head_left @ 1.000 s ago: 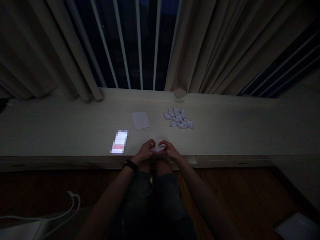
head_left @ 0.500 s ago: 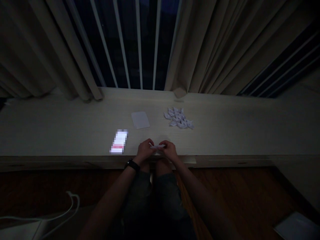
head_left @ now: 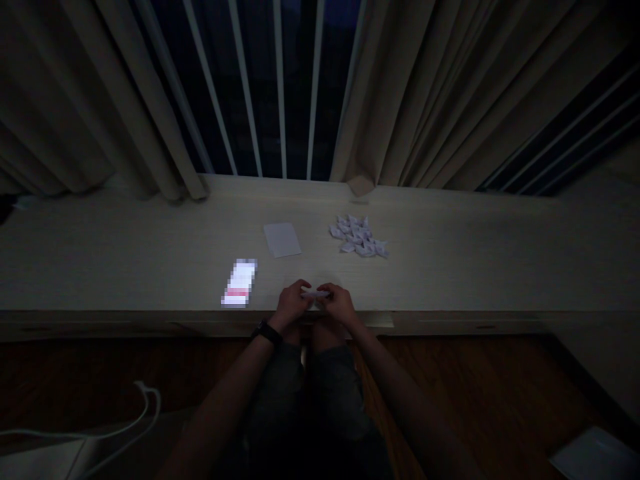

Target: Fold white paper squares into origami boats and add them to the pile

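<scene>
Looks like mid-fold: pinching folded white paper between left hand and right hand, on near side of paper stack. Probably calls for steady creasing next.

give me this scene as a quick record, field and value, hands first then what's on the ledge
left hand: pinches one end of a small white paper
right hand: pinches its other end
left wrist: dark watch
paper sheets: flat, beyond the hands
folded papers: clustered right of the sheets; count unclear
phone: lit, screen blurred, left of the left hand
ledge: pale, below a barred window
light: dim
</scene>
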`<state>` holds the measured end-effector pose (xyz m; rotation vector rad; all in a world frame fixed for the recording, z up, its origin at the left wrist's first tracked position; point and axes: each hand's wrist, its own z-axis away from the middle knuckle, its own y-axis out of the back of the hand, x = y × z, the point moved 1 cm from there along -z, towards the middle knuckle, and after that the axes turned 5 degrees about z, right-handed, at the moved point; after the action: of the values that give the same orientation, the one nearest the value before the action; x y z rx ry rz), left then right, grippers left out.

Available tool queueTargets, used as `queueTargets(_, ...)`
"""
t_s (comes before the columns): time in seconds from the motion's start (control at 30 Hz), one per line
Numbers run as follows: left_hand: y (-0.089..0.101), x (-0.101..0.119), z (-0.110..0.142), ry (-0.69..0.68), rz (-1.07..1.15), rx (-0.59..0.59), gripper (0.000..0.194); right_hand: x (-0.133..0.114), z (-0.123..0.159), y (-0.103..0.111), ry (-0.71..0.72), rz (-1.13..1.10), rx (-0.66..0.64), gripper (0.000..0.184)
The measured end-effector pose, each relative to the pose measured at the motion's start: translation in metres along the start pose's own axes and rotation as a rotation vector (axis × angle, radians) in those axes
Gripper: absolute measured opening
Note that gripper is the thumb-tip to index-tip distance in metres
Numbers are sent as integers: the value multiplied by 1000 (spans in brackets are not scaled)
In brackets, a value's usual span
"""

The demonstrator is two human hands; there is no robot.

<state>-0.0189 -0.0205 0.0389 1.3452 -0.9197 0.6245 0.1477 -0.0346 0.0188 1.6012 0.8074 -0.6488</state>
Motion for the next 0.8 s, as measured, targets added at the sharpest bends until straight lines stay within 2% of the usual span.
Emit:
queueTargets(0.1,4,4,0,-30,-44,-31,35,-2,-2,8,84,61,-23,13)
queueTargets(0.3,11,12,-2,-129,-94,-100,31,-12,-4,17,205,94,-110,10)
queueTargets(0.37,11,12,-5,-100,-40,-61,31,-12,-5,15,144,37,-81,4)
queueTargets(0.43,10,10,-7,-42,122,-34,32,-9,-6,11,23,-114,-24,9)
queueTargets(0.5,9,8,-9,10,300,-69,27,-6,-7,7,-111,-316,3,17)
queueTargets(0.63,7,4,-11,44,408,-180,20,-1,-5,4,-286,-568,-93,26)
queueTargets(0.8,4,4,-9,120,455,-184,16,0,-1,8,-342,-713,-210,20)
